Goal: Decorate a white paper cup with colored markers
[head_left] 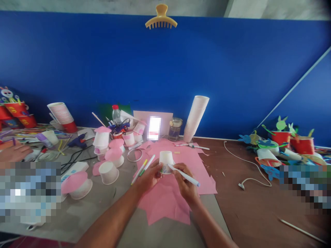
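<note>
Back wall: in the head view, a smooth blue panel (pixel 77 62) closes the room, with a yellow hair clip (pixel 161 17) at 12 o'clock.
Tables: a grey table (pixel 116 220) is under the arms; a brown table (pixel 248 213) joins it toward 4 o'clock.
Pink paper: thin sheets (pixel 168 206) with pointed corners lie beneath both hands.
White paper cup: this small round cup (pixel 166 157) is at the clock's centre, above the paper, with dark marks on its side; I cannot tell which end is the mouth.
Left hand: the left hand (pixel 152 174) has its fingers closed around the cup and covers some of the marks.
Right hand: the right hand (pixel 184 181) pinches a slim white marker (pixel 187 176), its tip at the cup; I cannot tell if it touches.
Loose pens: a green-ended pen (pixel 147 166) lies just beside the left hand, at 9 o'clock.
Cups and jar: a leaning cup stack (pixel 196 119) at 1 o'clock, near a glass jar (pixel 175 130); a white cup (pixel 108 172) at 9 o'clock.
Farther around: another person's hand (pixel 15 150) at 9 o'clock; a white cable (pixel 253 179) at 3 o'clock.
</note>
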The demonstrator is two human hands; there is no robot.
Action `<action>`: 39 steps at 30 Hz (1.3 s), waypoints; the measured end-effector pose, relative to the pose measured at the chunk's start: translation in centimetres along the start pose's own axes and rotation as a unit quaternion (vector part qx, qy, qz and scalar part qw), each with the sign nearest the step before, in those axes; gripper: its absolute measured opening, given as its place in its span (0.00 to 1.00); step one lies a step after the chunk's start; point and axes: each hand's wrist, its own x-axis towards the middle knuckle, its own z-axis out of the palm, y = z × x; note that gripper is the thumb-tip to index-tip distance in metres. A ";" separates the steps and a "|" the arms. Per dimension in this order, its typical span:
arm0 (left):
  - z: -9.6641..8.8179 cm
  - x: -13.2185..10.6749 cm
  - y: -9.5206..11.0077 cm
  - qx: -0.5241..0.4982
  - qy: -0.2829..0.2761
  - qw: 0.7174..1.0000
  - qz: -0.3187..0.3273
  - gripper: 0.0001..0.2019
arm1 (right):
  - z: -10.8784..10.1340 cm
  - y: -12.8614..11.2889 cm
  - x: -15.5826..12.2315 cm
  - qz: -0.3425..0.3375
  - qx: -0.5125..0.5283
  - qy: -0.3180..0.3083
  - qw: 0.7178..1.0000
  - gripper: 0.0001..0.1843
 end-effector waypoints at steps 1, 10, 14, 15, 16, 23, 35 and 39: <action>0.0 0.0 0.0 -0.001 0.001 1.000 0.000 0.18 | 0.0 0.0 0.0 -0.001 -0.003 -0.002 1.000 0.05; 0.1 0.0 0.1 -0.002 0.021 1.000 -0.006 0.15 | -0.2 -0.1 0.1 0.015 -0.007 -0.007 1.000 0.06; 0.0 0.1 0.1 -0.002 0.028 1.000 -0.007 0.15 | -0.2 0.0 0.1 0.019 0.008 0.008 1.000 0.06; 0.0 0.1 0.1 -0.003 0.030 1.000 -0.007 0.15 | -0.2 0.1 0.2 0.023 0.011 0.011 1.000 0.07; 0.0 0.1 0.1 -0.004 0.032 0.999 -0.007 0.15 | -0.2 0.2 0.2 0.028 0.015 0.013 0.999 0.07; -0.1 0.2 -0.1 -0.015 0.032 0.999 -0.010 0.19 | -0.4 0.5 0.2 0.074 0.044 0.028 0.996 0.11; -0.2 0.1 -0.1 -0.019 0.030 0.999 -0.005 0.19 | -0.4 1.4 0.4 0.137 0.112 0.064 0.982 0.10; -0.2 0.1 -0.2 -0.016 0.031 0.999 -0.010 0.20 | -0.4 1.5 0.4 0.159 0.133 0.076 0.975 0.10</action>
